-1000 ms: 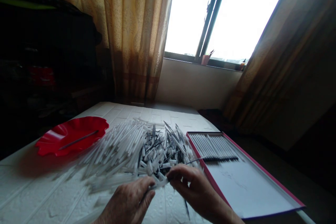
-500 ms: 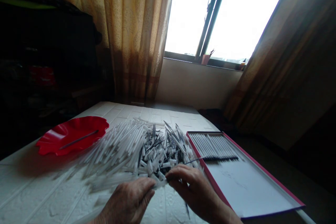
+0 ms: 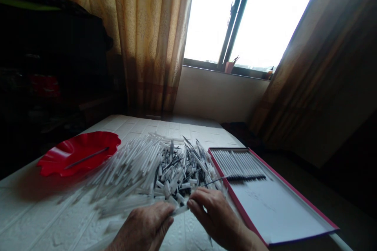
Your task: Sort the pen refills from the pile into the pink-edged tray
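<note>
My left hand (image 3: 144, 223) is closed, thumb and fingers pinching one end of a short whitish translucent plastic tube (image 3: 180, 210). The fingertips of my right hand (image 3: 216, 211) close on its other end. Just beyond my fingers lies a loose heap of short clear caps and dark thin rods (image 3: 176, 172) that look like pen parts. A thin dark rod (image 3: 212, 182) sticks out behind my right hand towards the box; I cannot tell whether that hand holds it. Left of the heap, long white tubes (image 3: 129, 160) lie in a spread pile.
A red wavy-edged dish (image 3: 55, 157) with one dark rod (image 3: 86, 158) in it stands on the left of the white brick-patterned table (image 3: 23, 211). At the right, a red-edged shallow box (image 3: 309, 200) holds a row of white pens (image 3: 240, 160) with dark ends.
Both hands keep the small tube between them, with only a slight shift of the right fingers. The whole view has moved a little.
</note>
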Available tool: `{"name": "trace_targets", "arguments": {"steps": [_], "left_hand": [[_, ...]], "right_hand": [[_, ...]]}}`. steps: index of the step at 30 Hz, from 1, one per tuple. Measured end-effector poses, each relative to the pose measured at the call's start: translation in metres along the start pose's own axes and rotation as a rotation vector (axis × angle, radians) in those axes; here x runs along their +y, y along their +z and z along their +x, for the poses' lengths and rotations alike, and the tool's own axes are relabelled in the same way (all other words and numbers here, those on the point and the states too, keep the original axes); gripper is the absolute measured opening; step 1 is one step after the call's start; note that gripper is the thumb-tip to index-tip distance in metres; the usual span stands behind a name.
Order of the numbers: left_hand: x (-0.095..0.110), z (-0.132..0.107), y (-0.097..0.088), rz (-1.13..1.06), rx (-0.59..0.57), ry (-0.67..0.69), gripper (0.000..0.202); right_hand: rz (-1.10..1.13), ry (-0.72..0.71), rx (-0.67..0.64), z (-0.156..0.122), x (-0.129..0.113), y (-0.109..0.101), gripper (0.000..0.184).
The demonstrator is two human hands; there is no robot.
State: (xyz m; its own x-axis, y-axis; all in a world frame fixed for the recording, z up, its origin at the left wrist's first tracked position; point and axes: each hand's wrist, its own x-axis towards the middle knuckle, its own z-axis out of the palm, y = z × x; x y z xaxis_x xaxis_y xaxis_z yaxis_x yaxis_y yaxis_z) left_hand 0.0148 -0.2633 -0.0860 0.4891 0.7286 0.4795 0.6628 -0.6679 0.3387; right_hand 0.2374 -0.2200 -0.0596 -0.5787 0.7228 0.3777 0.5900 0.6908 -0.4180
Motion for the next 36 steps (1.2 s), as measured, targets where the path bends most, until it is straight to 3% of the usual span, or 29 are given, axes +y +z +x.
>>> {"name": "trace_targets", "arguments": {"steps": [6, 10, 17, 27, 36], "left_hand": [[0.000, -0.001, 0.003, -0.012, -0.036, 0.013, 0.019], [-0.001, -0.001, 0.003, 0.010, -0.007, 0.023, 0.019], [-0.002, 0.000, 0.001, 0.030, -0.001, -0.031, 0.018], [-0.003, 0.000, 0.002, 0.051, -0.006, -0.028, 0.018], [-0.002, -0.003, 0.006, 0.027, -0.023, 0.019, 0.019]], "right_hand": [[-0.143, -0.018, 0.063, 0.000, 0.001, 0.011, 0.041], [-0.100, 0.030, 0.034, 0.000, 0.003, 0.013, 0.045], [0.195, 0.008, 0.061, -0.001, -0.004, 0.002, 0.011], [0.217, 0.051, 0.044, 0.001, 0.002, 0.003, 0.008], [0.106, 0.085, 0.010, -0.001, 0.006, 0.015, 0.046]]}}
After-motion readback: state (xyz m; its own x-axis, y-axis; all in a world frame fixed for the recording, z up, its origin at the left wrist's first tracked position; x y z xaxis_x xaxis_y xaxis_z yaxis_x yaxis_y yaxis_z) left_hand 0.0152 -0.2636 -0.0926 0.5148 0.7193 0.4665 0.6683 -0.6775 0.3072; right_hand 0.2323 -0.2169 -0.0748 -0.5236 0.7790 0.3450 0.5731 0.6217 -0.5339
